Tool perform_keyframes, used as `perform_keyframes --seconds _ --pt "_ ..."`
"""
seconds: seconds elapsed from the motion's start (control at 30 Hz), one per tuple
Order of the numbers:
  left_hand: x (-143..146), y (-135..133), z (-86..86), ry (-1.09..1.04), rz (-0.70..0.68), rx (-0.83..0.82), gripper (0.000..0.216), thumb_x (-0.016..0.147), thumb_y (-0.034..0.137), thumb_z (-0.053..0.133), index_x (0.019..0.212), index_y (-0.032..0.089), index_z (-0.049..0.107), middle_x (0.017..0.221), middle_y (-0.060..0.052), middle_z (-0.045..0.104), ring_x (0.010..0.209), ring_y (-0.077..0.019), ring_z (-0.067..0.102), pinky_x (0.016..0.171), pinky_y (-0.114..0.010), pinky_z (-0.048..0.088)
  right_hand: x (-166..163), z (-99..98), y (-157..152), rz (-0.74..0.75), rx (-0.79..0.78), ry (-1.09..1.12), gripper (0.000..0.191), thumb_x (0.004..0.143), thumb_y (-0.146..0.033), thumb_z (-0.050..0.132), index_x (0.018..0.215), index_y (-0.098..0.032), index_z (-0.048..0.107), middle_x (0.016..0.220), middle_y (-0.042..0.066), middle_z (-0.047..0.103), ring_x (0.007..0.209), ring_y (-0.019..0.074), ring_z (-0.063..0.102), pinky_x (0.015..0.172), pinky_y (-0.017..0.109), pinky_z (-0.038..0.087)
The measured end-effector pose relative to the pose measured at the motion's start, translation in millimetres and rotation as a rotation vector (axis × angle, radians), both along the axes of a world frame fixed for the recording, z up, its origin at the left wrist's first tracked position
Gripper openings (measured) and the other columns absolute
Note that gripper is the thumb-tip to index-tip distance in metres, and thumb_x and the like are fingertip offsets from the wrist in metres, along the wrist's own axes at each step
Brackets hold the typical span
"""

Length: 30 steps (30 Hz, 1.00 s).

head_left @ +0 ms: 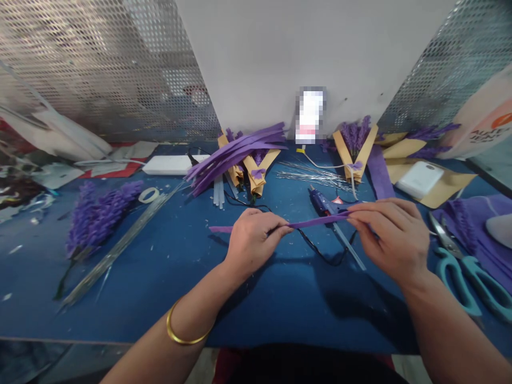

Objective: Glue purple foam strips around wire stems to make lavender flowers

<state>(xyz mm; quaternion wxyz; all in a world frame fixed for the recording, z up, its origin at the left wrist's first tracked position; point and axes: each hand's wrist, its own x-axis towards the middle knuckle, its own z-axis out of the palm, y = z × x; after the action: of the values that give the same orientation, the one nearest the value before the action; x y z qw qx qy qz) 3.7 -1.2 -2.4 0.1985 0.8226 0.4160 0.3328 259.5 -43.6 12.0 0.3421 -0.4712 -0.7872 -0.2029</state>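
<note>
A narrow purple strip (316, 221), of felt or paper by its look, stretches between my hands above the blue table. My left hand (254, 237) pinches it near its middle, and a free end sticks out to the left. Thumb and fingers of my right hand (390, 234) are closed on the strip's right end. Just behind the strip lies a blue glue gun (322, 202) with a clear glue stick (348, 245) coming out of its back. Its black cord (320, 255) curls below the strip.
Teal-handled scissors (460, 272) and purple cloth (492, 229) lie at right. On the left are purple flowers (96, 218) and a wire bundle (120, 248). Purple strips (240, 149), wrapped bouquets (354, 149) and a lit phone (310, 114) stand along the back.
</note>
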Motion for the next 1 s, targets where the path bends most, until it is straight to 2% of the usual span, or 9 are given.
perform_keyframes --seconds 0.17,0.27,0.4,0.63,1.0 --pt "-9 5 3.0 0.041 0.033 -0.034 0.014 0.082 0.034 0.062 0.075 0.026 0.072 0.075 0.002 0.073 0.070 -0.0157 0.065 0.070 -0.029 0.047 1 -0.3 2 -0.094 0.002 0.037 0.007 0.082 -0.016 0.063 0.080 -0.022 0.060 0.085 0.003 0.071 0.076 0.0189 0.065 0.075 0.036 0.045" --pt "-15 8 6.2 0.063 0.048 -0.004 0.016 0.082 0.031 0.060 0.072 0.025 0.071 0.072 0.001 0.072 0.069 -0.0155 0.065 0.066 -0.027 0.047 1 -1.9 3 -0.091 -0.022 0.027 0.006 0.082 -0.017 0.062 0.079 -0.022 0.060 0.085 0.002 0.071 0.077 0.0187 0.064 0.075 0.036 0.044" --pt "-14 8 6.0 0.081 0.072 0.068 0.016 0.082 0.031 0.060 0.073 0.025 0.071 0.071 0.000 0.072 0.068 -0.0161 0.064 0.068 -0.029 0.048 1 -5.2 5 -0.079 -0.025 -0.002 0.005 0.082 -0.018 0.062 0.081 -0.022 0.060 0.086 0.002 0.071 0.076 0.0180 0.064 0.076 0.036 0.044" --pt "-5 8 -4.9 0.077 0.149 0.158 0.013 0.083 0.031 0.060 0.078 0.025 0.071 0.077 0.001 0.073 0.070 -0.0164 0.064 0.075 -0.033 0.046 5 -10.9 9 -0.084 -0.009 -0.032 0.004 0.082 -0.018 0.063 0.080 -0.021 0.060 0.087 0.003 0.071 0.076 0.0178 0.064 0.076 0.035 0.043" --pt "-2 10 -8.8 0.062 0.161 0.167 0.014 0.082 0.032 0.061 0.075 0.024 0.071 0.076 0.001 0.073 0.069 -0.0159 0.064 0.070 -0.030 0.043 10 -16.2 15 -0.068 0.035 -0.078 0.001 0.083 -0.020 0.060 0.082 -0.020 0.061 0.087 0.003 0.071 0.074 0.0173 0.063 0.073 0.034 0.043"
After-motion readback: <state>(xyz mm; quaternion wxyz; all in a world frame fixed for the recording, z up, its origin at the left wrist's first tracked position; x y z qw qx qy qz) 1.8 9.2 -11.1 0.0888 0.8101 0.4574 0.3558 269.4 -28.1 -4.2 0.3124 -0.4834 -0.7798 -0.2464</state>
